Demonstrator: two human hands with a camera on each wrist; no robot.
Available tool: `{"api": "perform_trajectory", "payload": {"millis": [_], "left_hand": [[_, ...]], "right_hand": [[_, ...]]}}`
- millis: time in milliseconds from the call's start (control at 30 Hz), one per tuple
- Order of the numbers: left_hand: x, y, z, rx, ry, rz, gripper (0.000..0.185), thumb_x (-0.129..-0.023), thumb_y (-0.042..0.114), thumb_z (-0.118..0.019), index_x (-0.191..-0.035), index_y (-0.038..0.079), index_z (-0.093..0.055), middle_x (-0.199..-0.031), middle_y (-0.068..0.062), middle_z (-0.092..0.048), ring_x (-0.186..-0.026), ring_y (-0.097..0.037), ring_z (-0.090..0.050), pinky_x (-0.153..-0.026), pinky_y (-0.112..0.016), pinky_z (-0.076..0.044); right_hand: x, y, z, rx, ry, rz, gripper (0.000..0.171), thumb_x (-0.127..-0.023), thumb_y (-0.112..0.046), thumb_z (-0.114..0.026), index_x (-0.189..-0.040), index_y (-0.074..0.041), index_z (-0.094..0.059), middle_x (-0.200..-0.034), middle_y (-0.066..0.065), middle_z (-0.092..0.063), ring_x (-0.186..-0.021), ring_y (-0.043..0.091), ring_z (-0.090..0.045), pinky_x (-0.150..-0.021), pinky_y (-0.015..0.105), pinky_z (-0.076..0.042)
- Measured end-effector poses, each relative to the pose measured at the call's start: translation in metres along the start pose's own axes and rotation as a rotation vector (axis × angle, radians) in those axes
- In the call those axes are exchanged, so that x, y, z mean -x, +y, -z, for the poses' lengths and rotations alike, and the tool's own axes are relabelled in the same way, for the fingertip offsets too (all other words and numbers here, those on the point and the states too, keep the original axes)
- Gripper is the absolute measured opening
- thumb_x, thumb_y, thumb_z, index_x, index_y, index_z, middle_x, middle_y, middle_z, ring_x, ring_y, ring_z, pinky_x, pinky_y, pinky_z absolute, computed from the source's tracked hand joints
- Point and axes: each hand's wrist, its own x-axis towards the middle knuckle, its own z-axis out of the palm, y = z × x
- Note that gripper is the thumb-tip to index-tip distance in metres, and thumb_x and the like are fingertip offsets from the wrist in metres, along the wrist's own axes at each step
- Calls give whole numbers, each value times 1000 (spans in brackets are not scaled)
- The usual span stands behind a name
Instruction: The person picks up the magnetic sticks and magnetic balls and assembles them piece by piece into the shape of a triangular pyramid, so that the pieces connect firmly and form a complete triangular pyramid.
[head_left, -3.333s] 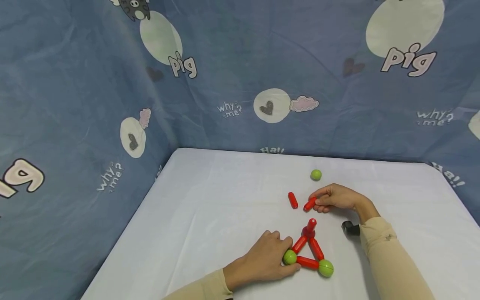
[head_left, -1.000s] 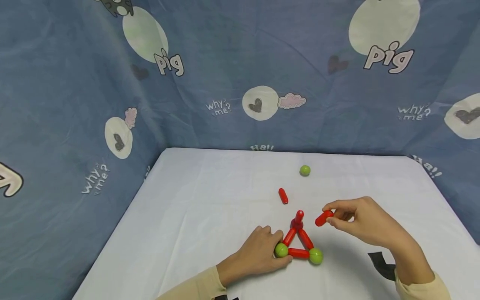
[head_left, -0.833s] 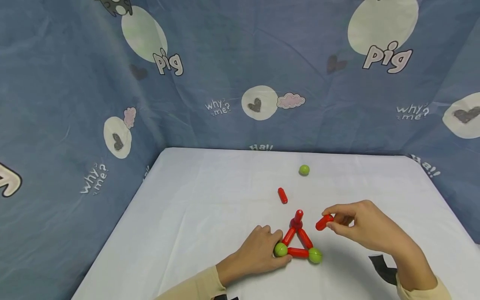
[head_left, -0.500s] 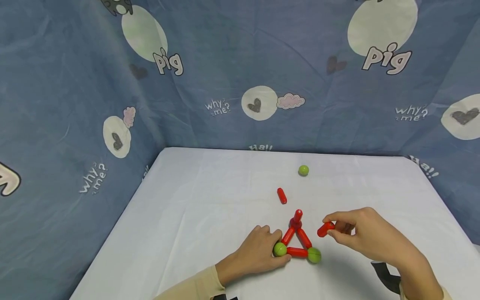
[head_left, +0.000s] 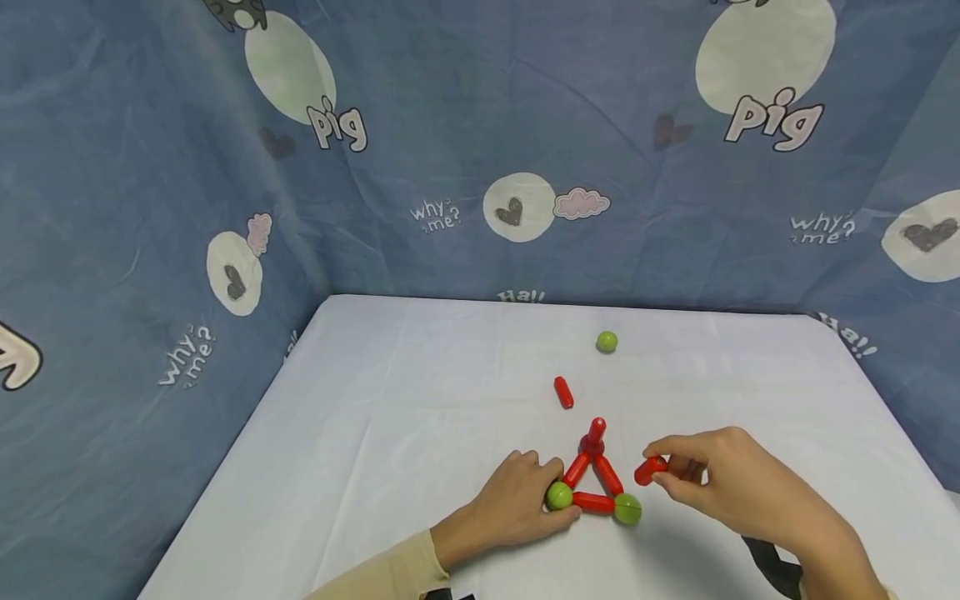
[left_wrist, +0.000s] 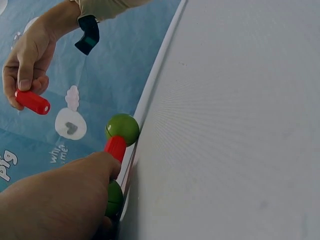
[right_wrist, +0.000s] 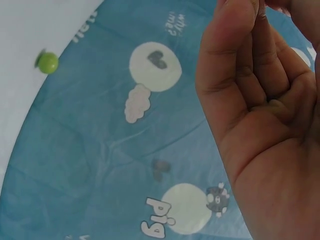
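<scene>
1. The landmark is the red-and-green triangle [head_left: 595, 487] on the white table [head_left: 390, 433]: three red rods lie flat, with a green ball at each near corner and a short red rod standing upright at the far corner.
2. The left hand [head_left: 517, 504] rests on the table against the triangle's left side. Its fingers are curled round the left corner ball [head_left: 559, 496], so this grip is closed on that ball.
3. The right hand [head_left: 723, 483] is just right of the triangle, raised a little off the table. Thumb and fingertips pinch one loose red rod [head_left: 649, 471], so this grip is closed on the rod.
4. That held rod hangs near the right corner ball [head_left: 627, 508], apart from it and not touching.
5. Beyond the triangle's far corner, a spare red rod [head_left: 563, 392] lies flat on the table.
6. Farther back again, nearer the table's far edge, a loose green ball [head_left: 607, 342] sits alone.
7. A blue printed cloth [head_left: 450, 150] rises as a wall behind and to the left of the triangle, closing off the far and left edges of the table.
8. White table surface stretches left of the triangle and between it and the far edge. Only the spare rod and the loose ball lie in that stretch.
</scene>
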Motion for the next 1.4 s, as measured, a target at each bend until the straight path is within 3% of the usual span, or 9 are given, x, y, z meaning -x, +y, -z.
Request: {"api": "perform_trajectory", "payload": {"millis": [967,1400], "left_hand": [[0,0,0,16,-13,15,37,-91,60,-66,-90,25,-58,-67,14,-44,-63,-2,-38,-60,-18,-28],[0,-2,0,22,-12,12,36,-91,60,-66,-89,24,-57,-66,14,-44,-62,-2,-38,-59,-17,-27]], "right_hand": [[-2,12,-27,-47,-58,9,21,-89,-15,-78,-109,-18,-76,-78,-18,-68,-66,-6,-54,-59,19,-52],[-9,13,-35,-56,-112,-9,21,-89,-20,-78,-109,-13,-76,-76,-19,-67,-64,-5,-53,-57,18,-50]]}}
